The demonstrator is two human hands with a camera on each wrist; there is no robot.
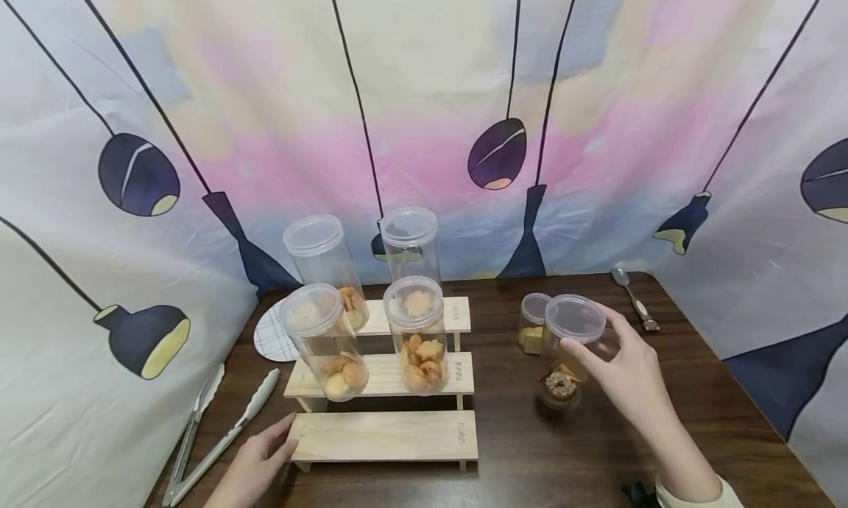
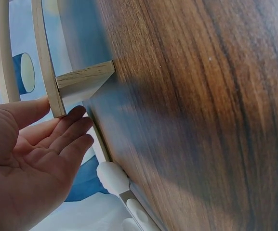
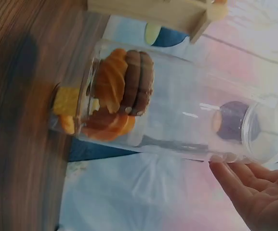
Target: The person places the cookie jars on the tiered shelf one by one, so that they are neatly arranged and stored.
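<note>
My right hand (image 1: 626,364) grips a tall clear jar (image 3: 187,106) near its lid, thumb on one side and fingers on the other. Inside, at the bottom, lie a twisted golden pastry (image 3: 111,82) and a chocolate-brown one (image 3: 138,83). The jar's base appears slightly off the table. At the lower left, my left hand (image 1: 255,464) pinches the left end of the lowest board (image 1: 384,436) of a three-step wooden stand, thumb above and fingers beneath. Two lidded jars of cookies, a left jar (image 1: 338,346) and a right jar (image 1: 422,346), stand on the middle step.
Two more tall jars, one left (image 1: 324,261) and one right (image 1: 411,250), stand on the top step. A small jar (image 1: 532,324) with yellow pieces is behind the held jar. Open tongs (image 1: 218,449) lie left, a spoon (image 1: 634,300) far right, a checked round mat (image 1: 273,335) behind the stand.
</note>
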